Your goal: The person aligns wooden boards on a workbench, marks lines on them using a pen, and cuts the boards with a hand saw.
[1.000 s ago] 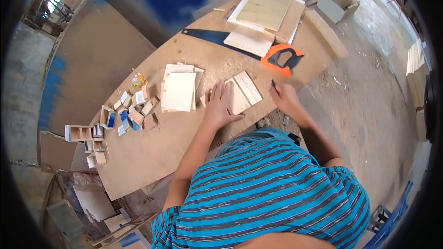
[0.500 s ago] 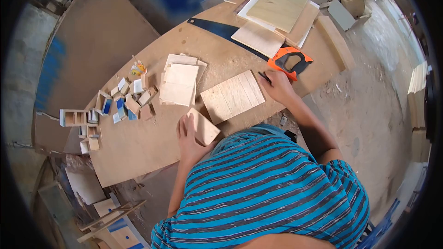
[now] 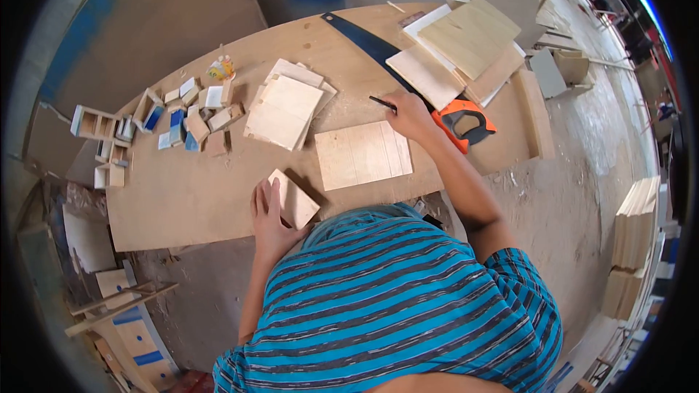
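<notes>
My left hand grips a small wooden block at the table's near edge. In my right hand is a dark pen, its tip pointing left, above the top right of a flat board marked with several lines. The board lies untouched between my hands. Just right of my right wrist is a handsaw with an orange handle; its dark blade runs up to the left. A stack of thin boards lies left of the marked board.
Small wooden pieces and open boxes are spread over the left of the table, below a small colourful container. Larger panels are piled at the back right, beside a long wooden strip.
My left hand has left the marked board and taken hold of the block. My right hand has moved with the pen over the board's top right. The view has shifted.
</notes>
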Motion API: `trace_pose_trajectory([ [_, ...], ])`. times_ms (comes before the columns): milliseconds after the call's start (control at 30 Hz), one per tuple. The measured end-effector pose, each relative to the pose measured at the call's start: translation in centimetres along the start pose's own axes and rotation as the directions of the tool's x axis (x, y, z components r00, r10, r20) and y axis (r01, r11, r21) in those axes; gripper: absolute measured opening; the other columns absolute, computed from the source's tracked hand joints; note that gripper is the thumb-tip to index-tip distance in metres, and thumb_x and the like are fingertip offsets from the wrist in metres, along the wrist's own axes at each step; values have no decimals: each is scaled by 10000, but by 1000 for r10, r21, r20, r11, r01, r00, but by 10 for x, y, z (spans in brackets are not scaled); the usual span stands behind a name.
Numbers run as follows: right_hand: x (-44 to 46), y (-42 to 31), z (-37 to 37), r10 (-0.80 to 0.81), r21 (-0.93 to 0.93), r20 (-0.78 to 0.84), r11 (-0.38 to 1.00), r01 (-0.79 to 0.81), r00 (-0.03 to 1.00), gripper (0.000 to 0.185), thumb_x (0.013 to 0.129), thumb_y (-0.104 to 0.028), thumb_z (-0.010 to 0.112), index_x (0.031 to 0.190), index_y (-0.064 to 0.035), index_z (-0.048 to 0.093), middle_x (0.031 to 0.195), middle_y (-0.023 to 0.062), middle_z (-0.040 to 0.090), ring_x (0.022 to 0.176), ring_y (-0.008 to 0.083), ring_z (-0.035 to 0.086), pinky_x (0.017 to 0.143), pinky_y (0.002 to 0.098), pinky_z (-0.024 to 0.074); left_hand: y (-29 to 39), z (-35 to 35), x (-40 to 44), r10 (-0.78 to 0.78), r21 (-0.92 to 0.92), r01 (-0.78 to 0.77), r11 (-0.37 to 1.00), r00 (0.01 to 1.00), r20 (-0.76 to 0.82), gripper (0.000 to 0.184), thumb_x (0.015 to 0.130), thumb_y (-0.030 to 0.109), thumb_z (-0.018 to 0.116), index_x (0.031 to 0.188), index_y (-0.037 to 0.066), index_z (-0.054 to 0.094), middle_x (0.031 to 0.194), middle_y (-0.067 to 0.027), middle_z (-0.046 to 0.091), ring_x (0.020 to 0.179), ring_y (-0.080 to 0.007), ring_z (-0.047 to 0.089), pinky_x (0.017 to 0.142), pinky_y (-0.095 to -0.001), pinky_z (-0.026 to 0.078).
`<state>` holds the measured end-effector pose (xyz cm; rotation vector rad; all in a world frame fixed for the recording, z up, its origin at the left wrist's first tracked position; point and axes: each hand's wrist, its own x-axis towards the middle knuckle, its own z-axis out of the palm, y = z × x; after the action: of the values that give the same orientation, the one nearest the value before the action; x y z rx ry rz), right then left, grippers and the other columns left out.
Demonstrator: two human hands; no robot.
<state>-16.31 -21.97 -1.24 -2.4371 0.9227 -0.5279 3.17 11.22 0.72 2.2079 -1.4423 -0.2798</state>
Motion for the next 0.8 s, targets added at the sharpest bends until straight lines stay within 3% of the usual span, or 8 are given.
trace_pose_trajectory([
  [200, 19, 6, 4, -24, -81, 73, 996, 30, 997, 264, 784, -76, 579, 1017, -35, 696, 983, 185, 634, 955, 373, 610, 855, 453, 484, 0, 4, 8, 68, 2, -68, 998, 997, -26, 1123, 522, 349, 890, 1461, 83, 332, 1464, -271, 334, 1356, -474, 281, 1110, -550, 280],
  [233, 20, 6, 5, -33, -95, 69, 995, 40, 997, 263, 788, -71, 578, 1020, -40, 697, 988, 175, 634, 957, 369, 610, 855, 451, 485, 3, 3, 10, 76, 37, -75, 996, 997, -22, 1153, 501, 297, 911, 1464, 81, 315, 1453, -237, 353, 1355, -446, 289, 1096, -522, 329],
  [333, 18, 4, 5, -51, -100, 65, 993, 57, 997, 259, 789, -35, 574, 1017, -44, 695, 979, 159, 645, 922, 378, 610, 833, 444, 488, -2, 7, 11, 86, 3, -86, 996, 996, -15, 1144, 516, 364, 891, 1473, 108, 317, 1469, -258, 332, 1358, -471, 281, 1117, -545, 274],
  [533, 12, 3, 6, -36, -143, 45, 989, 42, 998, 251, 801, -44, 581, 1017, -77, 706, 976, 128, 632, 964, 331, 614, 832, 431, 496, 0, 5, 13, 87, 14, -87, 996, 996, 10, 1157, 508, 364, 892, 1479, 119, 312, 1477, -248, 315, 1360, -464, 278, 1114, -544, 280],
  [800, -2, -3, 6, -98, -14, -221, 995, 97, 970, 217, 762, -55, 670, 975, -84, 702, 976, 93, 647, 915, 315, 618, 816, 414, 499, -1, 4, 16, 123, -3, -123, 992, 992, 7, 1156, 510, 366, 889, 1482, 124, 313, 1475, -246, 313, 1356, -463, 280, 1112, -543, 283],
])
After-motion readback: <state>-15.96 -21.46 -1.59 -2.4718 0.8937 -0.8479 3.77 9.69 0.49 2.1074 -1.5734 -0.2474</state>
